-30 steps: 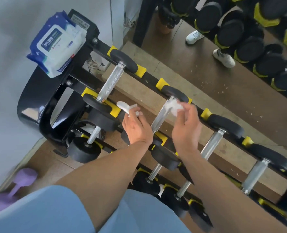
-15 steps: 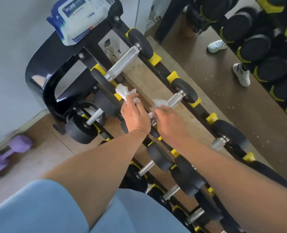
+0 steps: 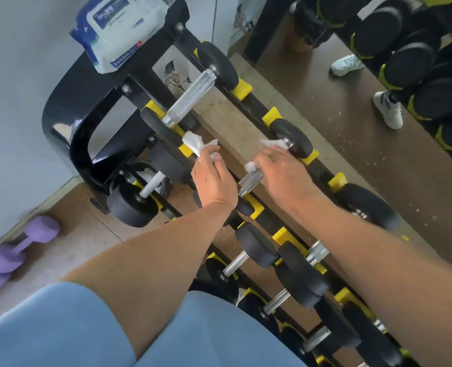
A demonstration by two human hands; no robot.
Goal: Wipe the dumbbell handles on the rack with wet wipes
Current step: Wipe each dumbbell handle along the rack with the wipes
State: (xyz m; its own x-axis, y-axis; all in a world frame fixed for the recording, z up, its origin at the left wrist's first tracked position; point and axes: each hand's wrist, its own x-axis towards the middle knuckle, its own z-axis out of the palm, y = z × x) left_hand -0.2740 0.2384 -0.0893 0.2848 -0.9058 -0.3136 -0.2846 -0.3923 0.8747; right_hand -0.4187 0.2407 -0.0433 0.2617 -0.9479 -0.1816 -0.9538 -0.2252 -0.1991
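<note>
Right hand (image 3: pixel 280 168) wraps a wet wipe (image 3: pixel 271 143) around the dumbbell handle (image 3: pixel 250 180), hiding most of it; left hand (image 3: pixel 214 178) pinches a crumpled wipe (image 3: pixel 193 143).

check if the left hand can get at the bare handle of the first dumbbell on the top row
Probably yes. The left hand, gripping a wipe, sits just below that handle, and nothing lies between them.

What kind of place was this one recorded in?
Most likely a gym: a tiered dumbbell rack with black dumbbells, a wall mirror reflecting more of them, and purple dumbbells on the floor.
</note>
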